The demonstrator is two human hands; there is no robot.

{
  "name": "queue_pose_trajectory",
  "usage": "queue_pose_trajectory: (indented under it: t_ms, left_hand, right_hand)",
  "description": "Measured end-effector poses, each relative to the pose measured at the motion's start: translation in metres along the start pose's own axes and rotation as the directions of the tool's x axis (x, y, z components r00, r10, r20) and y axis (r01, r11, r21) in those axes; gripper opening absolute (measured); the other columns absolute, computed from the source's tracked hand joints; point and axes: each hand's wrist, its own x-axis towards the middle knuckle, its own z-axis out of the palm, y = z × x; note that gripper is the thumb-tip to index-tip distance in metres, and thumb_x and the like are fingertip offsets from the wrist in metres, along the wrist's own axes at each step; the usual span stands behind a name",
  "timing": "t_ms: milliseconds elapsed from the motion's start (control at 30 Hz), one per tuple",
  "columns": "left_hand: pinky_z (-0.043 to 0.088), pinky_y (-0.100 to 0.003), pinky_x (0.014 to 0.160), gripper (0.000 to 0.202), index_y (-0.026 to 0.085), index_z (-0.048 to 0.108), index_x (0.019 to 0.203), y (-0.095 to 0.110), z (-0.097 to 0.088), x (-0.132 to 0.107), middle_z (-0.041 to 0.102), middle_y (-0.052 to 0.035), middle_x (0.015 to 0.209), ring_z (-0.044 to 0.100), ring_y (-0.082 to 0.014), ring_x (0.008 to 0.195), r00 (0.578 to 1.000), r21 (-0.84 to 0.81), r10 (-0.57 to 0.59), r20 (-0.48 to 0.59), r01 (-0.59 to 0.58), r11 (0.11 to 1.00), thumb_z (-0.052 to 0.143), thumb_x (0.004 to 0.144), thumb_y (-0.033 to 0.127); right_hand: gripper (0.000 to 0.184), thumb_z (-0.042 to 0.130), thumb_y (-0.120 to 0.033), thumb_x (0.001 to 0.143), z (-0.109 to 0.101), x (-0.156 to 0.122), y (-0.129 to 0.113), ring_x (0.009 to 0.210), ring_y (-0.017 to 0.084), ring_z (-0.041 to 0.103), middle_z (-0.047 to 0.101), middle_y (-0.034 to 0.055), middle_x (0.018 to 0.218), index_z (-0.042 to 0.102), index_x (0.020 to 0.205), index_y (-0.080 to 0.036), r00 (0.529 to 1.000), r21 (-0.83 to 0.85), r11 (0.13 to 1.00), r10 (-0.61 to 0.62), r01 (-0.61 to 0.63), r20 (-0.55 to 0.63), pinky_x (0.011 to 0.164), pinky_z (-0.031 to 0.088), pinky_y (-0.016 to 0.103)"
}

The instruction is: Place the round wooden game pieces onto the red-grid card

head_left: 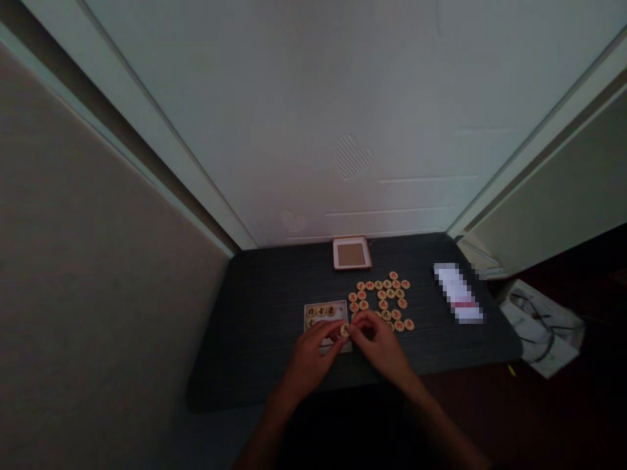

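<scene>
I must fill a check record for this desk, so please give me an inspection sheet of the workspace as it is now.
Surface: dark table, dimly lit.
Job's things: small tray holding a few round game pieces; one piece between both hands; loose pieces spread to the right of the tray.
Clutter: square lid or box at the far edge; blurred white packet on the right.
Grippers: left hand and right hand pinch the one piece together at the tray's near right corner.
Cables: dark cord in a white bag on the floor at the right.
Surroundings: pale wall with heart marks, beige panel on the left.
</scene>
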Motion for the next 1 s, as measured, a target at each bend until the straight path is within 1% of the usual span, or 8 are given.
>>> queue_pose_trajectory:
  t_ms: [333, 500, 700, 833, 1000]
  left_hand:
    - [0.056, -0.035, 0.09, 0.027, 0.03, 0.07, 0.12, -0.0035, -0.0016, 0.0008, 0.075, -0.0029, 0.111, 0.07, -0.0196, 0.093, 1.0, -0.046, 0.008, 0.007, -0.008, 0.999, 0.064, 0.093, 0.03]
    - [0.056, -0.037, 0.093, 0.028, 0.031, 0.07, 0.12, -0.0048, -0.0024, 0.0003, 0.075, -0.0036, 0.114, 0.071, -0.0212, 0.099, 0.999, -0.045, 0.037, -0.006, -0.037, 0.998, 0.064, 0.093, 0.029]
    - [0.054, -0.039, 0.099, 0.028, 0.032, 0.07, 0.12, -0.0024, -0.0029, 0.0006, 0.074, -0.0029, 0.119, 0.069, -0.0224, 0.109, 0.999, -0.019, 0.047, 0.009, -0.047, 0.999, 0.063, 0.093, 0.027]
    - [0.055, -0.037, 0.098, 0.028, 0.031, 0.069, 0.12, -0.0035, -0.0013, 0.0007, 0.074, -0.0026, 0.118, 0.07, -0.0207, 0.106, 0.999, -0.015, 0.051, 0.015, -0.051, 0.999, 0.063, 0.094, 0.027]
    - [0.056, -0.035, 0.093, 0.025, 0.029, 0.069, 0.119, -0.0055, 0.0012, 0.0013, 0.074, -0.003, 0.113, 0.07, -0.0191, 0.099, 0.998, -0.006, 0.06, 0.013, -0.06, 0.998, 0.063, 0.094, 0.028]
  right_hand:
    - [0.019, 0.068, -0.039, 0.086, -0.0021, -0.0003, -0.0019, 0.073, 0.017, 0.064, 0.065, -0.0011, 0.081, 0.058, 0.091, -0.023, 1.0, 0.004, 1.0, -0.011, 0.011, 0.019, 0.068, 0.051, 0.028]
    - [0.023, 0.07, -0.041, 0.084, -0.0002, 0.0003, 0.0025, 0.072, 0.017, 0.064, 0.066, -0.0014, 0.079, 0.057, 0.091, -0.023, 1.0, -0.001, 1.0, 0.012, -0.012, 0.02, 0.067, 0.051, 0.028]
    - [0.026, 0.073, -0.044, 0.082, 0.0009, 0.0019, 0.0042, 0.071, 0.017, 0.064, 0.066, -0.0011, 0.078, 0.057, 0.087, -0.023, 1.0, -0.016, 1.0, 0.024, -0.024, 0.011, 0.064, 0.05, 0.028]
    - [0.029, 0.074, -0.045, 0.082, 0.0019, 0.0026, 0.005, 0.071, 0.017, 0.065, 0.066, -0.0012, 0.077, 0.056, 0.088, -0.023, 0.999, -0.004, 0.999, 0.036, -0.036, -0.011, 0.065, 0.05, 0.028]
    - [0.026, 0.072, -0.042, 0.084, 0.003, 0.0018, 0.0029, 0.072, 0.017, 0.066, 0.067, -0.0016, 0.079, 0.056, 0.092, -0.024, 0.999, 0.039, 0.998, 0.044, -0.044, 0.005, 0.068, 0.05, 0.028]
